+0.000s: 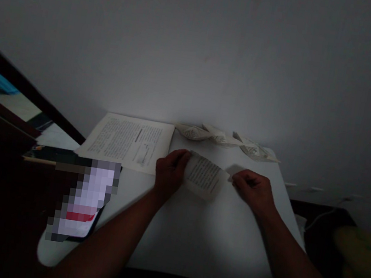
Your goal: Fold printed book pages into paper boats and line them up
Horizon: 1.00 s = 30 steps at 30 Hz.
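My left hand [171, 172] is closed on the left edge of a small printed sheet of paper [203, 177], thumb and fingers pinching it. The sheet is held above the white table, slightly blurred, with lines of text on it. At its right corner my right hand [253, 188] is closed in a pinch on the paper's tip. Behind the hands, three folded paper boats [221, 137] made from printed pages stand in a row by the wall. Left of my left hand lies a stack of printed pages [125, 141], flat on the table.
A phone [87, 203] with a lit, pixelated screen lies at the left edge of the white table [190, 246]. The wall [198, 52] rises directly behind the table. A dark frame [32, 88] slants at left. A blurred yellow-green thing [360, 253] is at right.
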### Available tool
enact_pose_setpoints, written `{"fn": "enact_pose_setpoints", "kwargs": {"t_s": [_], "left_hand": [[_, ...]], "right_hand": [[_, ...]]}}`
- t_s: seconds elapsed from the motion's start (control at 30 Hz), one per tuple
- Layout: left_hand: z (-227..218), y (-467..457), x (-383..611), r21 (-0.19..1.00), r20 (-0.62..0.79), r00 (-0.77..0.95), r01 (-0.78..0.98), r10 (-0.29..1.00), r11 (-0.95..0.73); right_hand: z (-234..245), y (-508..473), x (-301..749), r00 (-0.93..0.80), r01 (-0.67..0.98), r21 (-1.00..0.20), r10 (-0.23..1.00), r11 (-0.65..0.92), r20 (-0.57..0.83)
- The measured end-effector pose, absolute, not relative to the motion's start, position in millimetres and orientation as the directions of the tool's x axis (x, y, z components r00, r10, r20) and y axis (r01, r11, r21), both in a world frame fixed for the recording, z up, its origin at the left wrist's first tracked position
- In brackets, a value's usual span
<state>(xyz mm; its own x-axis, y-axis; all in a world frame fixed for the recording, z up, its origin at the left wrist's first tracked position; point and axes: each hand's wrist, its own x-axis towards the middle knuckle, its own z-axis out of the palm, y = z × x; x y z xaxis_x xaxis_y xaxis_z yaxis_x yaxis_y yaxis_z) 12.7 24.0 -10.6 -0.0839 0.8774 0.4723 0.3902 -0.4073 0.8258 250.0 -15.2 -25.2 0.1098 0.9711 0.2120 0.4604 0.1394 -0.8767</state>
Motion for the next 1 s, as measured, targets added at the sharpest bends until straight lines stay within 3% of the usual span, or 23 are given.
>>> {"fn": "enact_pose_setpoints", "kwargs": {"t_s": [0.17,0.33,0.47,0.7,0.87,1.0], "left_hand": [[-12.9,21.2,14.4,0.751,0.542,-0.012,0.456,0.84,-0.478],[-20.9,16.3,19.0,0.376,0.816,0.237,0.473,0.527,-0.796],[-24.5,14.1,22.9,0.223,0.814,0.416,0.422,0.406,-0.879],[-16.7,7.3,31.6,0.216,0.727,0.542,0.402,0.422,-0.89],[-15.8,6.2,37.0,0.305,0.685,0.528,0.418,0.502,-0.856],[-18.2,8.7,35.9,0.266,0.713,0.521,0.417,0.469,-0.869]], "right_hand": [[-22.4,-17.2,244.0,0.131,0.506,-0.823,0.92,0.258,0.369],[-11.2,-21.4,231.1,-0.018,0.525,-0.714,0.845,0.463,0.534],[-6.4,-23.8,225.1,-0.031,0.579,-0.585,0.733,0.567,0.68],[0.1,-26.7,221.9,-0.141,0.605,-0.412,0.601,0.681,0.787],[0.1,-24.3,219.2,-0.231,0.61,-0.367,0.601,0.703,0.765],[-0.9,-22.1,217.9,-0.227,0.665,-0.373,0.651,0.647,0.724]]}}
